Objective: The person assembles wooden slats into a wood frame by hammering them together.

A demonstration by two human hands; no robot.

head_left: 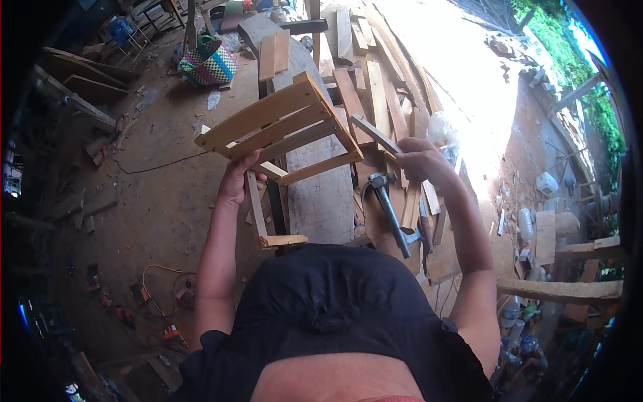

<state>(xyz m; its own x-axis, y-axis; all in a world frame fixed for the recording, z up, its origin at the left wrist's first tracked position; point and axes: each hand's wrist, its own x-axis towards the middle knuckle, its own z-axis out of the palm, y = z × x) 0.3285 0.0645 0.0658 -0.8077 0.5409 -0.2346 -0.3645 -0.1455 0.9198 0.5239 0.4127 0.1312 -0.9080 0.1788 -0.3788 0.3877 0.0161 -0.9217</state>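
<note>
My left hand [236, 179] is closed round the near left part of a small slatted wooden frame [276, 130], which is held tilted over the bench. One leg of the frame points down toward me and ends in a short crosspiece. In my right hand [423, 161] is a thin wooden strip [375, 136], its far end pointing left toward the frame's right corner. A small gap seems to lie between strip and frame. Below my right hand lies a claw hammer [390, 211] on the boards, with a saw-like tool [424, 231] beside it.
A thick plank bench top [318, 201] runs away from me under the frame. Many loose boards [378, 100] are piled to its right. A woven checked basket [209, 63] stands on the floor at the back left. An orange cord [153, 285] lies at the lower left.
</note>
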